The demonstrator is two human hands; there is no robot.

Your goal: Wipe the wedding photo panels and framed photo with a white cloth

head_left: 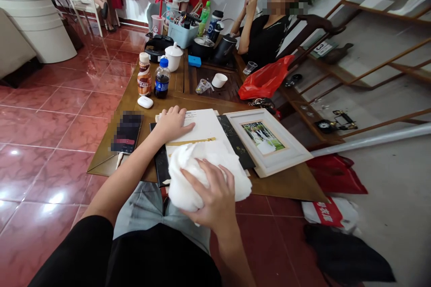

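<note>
My left hand lies flat, fingers spread, on the far left part of a white printed sheet with a gold strip across it. Under the sheet is a dark board or album cover with gold marks. A bunched, fluffy white cloth covers the near end of the sheet. Pressing into it from above, my right hand has its fingers curled around the soft folds. Just right of the dark cover rests a white picture frame holding a photo of people in white outdoors.
Left of my arm lies a phone with a cable. Beyond are an earbud case, a cola bottle, a coffee bottle and a lidded white cup. A red plastic bag lies near a seated person.
</note>
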